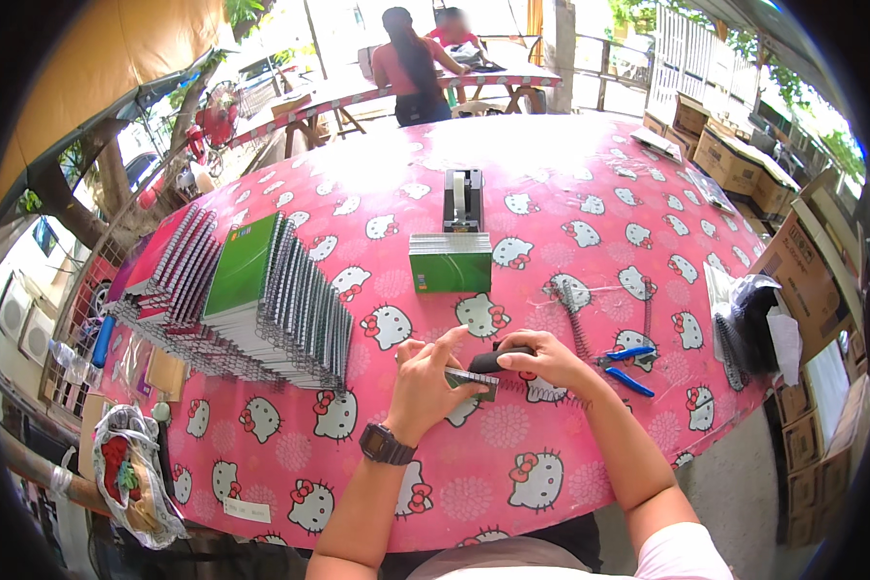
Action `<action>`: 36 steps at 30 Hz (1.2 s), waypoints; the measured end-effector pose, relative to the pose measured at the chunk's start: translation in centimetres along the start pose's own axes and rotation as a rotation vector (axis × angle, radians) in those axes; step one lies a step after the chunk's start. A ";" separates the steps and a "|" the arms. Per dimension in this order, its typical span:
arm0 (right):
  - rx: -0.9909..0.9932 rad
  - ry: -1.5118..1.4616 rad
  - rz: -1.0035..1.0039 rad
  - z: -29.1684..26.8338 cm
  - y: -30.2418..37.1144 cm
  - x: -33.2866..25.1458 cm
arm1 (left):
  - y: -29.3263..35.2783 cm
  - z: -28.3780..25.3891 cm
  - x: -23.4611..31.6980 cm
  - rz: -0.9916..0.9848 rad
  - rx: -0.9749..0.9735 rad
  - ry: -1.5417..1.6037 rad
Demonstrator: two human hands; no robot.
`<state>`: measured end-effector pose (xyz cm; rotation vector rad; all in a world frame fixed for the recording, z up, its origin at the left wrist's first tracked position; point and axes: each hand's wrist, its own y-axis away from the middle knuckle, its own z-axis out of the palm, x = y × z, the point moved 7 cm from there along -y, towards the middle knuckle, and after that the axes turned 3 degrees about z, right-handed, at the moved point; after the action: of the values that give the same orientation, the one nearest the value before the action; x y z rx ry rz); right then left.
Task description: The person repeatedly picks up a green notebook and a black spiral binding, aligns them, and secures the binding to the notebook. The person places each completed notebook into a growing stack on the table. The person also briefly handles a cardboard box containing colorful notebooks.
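Note:
My left hand grips a small notepad with a dark green cover, its edge turned up toward me. My right hand is closed around a black, rounded cylinder that lies along the pad's far side; its kind cannot be made out. A dark wire spiral coil stretches from beside the pad to below my right wrist. Blue-handled pliers lie right of my right forearm, close to loose spiral coils. Straight ahead sits a block of small green notepads.
Stacked spiral notebooks with green covers and red covers fill the table's left. A tape dispenser stands behind the green block. Black coils and a dark plastic bag are at right, cardboard boxes beyond. Two people are at a far table.

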<state>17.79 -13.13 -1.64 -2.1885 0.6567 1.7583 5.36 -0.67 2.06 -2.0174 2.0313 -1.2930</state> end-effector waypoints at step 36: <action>-0.148 -0.257 -0.127 2.1 0.0 -1.4 | 4.4 1.6 -7.5 -0.392 0.156 1.133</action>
<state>15.80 -11.92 -0.76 -1.9932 0.3302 2.0282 3.85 3.99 -5.38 -1.8034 1.6159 -3.0648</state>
